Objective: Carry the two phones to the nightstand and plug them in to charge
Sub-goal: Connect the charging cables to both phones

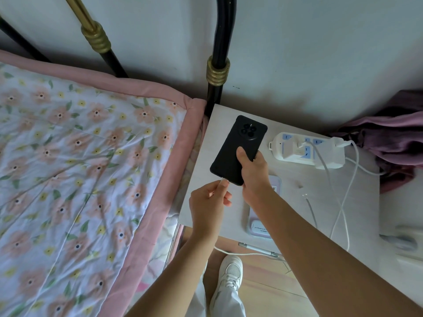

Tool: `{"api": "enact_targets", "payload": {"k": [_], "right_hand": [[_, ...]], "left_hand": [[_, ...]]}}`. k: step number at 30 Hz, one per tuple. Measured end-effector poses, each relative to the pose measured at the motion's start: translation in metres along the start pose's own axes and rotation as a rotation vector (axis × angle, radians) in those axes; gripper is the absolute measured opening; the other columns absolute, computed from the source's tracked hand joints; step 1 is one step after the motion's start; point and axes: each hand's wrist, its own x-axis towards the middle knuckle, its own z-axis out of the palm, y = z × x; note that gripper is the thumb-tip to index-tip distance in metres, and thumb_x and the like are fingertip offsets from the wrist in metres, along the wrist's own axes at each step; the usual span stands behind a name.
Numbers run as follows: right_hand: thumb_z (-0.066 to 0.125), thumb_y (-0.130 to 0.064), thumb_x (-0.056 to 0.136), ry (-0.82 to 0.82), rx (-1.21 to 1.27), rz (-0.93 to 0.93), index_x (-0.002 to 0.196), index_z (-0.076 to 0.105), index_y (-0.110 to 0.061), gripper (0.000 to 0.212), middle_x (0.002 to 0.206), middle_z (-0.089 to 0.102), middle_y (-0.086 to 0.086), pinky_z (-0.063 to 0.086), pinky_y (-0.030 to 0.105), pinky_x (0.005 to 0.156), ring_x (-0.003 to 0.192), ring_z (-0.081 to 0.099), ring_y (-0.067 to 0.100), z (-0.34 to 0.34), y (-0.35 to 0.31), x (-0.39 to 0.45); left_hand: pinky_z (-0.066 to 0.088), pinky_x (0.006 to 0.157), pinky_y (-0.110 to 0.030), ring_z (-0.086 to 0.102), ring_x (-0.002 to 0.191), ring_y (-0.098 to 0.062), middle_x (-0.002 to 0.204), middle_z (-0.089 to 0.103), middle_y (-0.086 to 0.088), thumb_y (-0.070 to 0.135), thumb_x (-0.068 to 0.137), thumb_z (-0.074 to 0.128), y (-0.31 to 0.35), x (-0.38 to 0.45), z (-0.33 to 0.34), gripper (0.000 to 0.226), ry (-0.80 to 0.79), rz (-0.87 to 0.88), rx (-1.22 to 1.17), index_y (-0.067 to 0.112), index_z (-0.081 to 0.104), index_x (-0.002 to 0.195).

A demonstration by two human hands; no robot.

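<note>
While your right hand (253, 170) fingers clamp black matte phone (238, 149) tilted over pale wooden surface (320, 202) to expose port, left hand (209, 200) fingers pinch white cable plug (223, 180) at it

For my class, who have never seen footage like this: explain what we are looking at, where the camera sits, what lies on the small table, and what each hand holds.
The one camera is worn on a person's head, looking down at their bare hands. The right hand grips a black phone, back upward. The left hand pinches a white charging cable's plug at the phone's bottom edge. On the white nightstand lie a white power strip with chargers plugged in, a second, loose cable end, and a second, light-coloured phone, partly hidden beneath the right forearm.
</note>
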Motion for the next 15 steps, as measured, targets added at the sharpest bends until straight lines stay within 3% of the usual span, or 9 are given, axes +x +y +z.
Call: {"api": "enact_targets", "payload": {"k": [6, 9, 11, 13, 15], "right_hand": [[0.058, -0.03, 0.092, 0.026, -0.002, 0.0, 0.099, 0.05, -0.029, 0.011, 0.107, 0.063, 0.002, 0.055, 0.044, 0.09, 0.103, 0.062, 0.025, 0.006, 0.006, -0.004], [0.057, -0.03, 0.092, 0.021, -0.06, -0.026, 0.105, 0.05, -0.024, 0.016, 0.106, 0.063, 0.003, 0.056, 0.039, 0.083, 0.102, 0.061, 0.023, 0.005, 0.007, -0.006], [0.058, -0.028, 0.092, 0.007, -0.078, -0.008, 0.103, 0.051, -0.024, 0.014, 0.101, 0.064, 0.002, 0.057, 0.036, 0.078, 0.099, 0.062, 0.023, 0.002, 0.007, -0.006], [0.058, -0.028, 0.092, -0.014, -0.088, 0.05, 0.103, 0.052, -0.024, 0.013, 0.1, 0.065, 0.001, 0.056, 0.04, 0.081, 0.099, 0.062, 0.025, -0.002, 0.008, -0.005], [0.059, -0.028, 0.091, -0.051, -0.129, 0.107, 0.106, 0.052, -0.024, 0.016, 0.104, 0.065, 0.004, 0.055, 0.044, 0.086, 0.1, 0.063, 0.026, -0.007, 0.012, -0.006]], "left_hand": [[0.041, 0.057, -0.026, 0.055, 0.044, -0.003, 0.049, 0.063, 0.006, 0.021, 0.09, 0.06, 0.001, 0.005, -0.001, 0.027, 0.05, -0.023, 0.027, 0.02, 0.071, 0.065], [0.048, 0.056, -0.027, 0.062, 0.051, -0.004, 0.055, 0.068, 0.006, 0.025, 0.09, 0.061, -0.002, 0.006, -0.006, 0.024, 0.014, -0.022, 0.078, 0.022, 0.071, 0.068], [0.055, 0.069, -0.032, 0.068, 0.067, -0.004, 0.069, 0.073, 0.006, 0.033, 0.087, 0.065, -0.006, 0.01, -0.012, 0.016, -0.048, -0.006, 0.14, 0.021, 0.072, 0.08], [0.056, 0.082, -0.035, 0.067, 0.082, -0.003, 0.088, 0.071, 0.01, 0.043, 0.082, 0.067, -0.008, 0.02, -0.017, 0.033, -0.111, -0.074, 0.111, 0.022, 0.063, 0.107], [0.054, 0.082, -0.03, 0.062, 0.093, -0.002, 0.101, 0.064, 0.011, 0.038, 0.084, 0.069, -0.009, 0.034, -0.019, 0.045, -0.163, -0.134, 0.037, 0.026, 0.051, 0.123]]}}
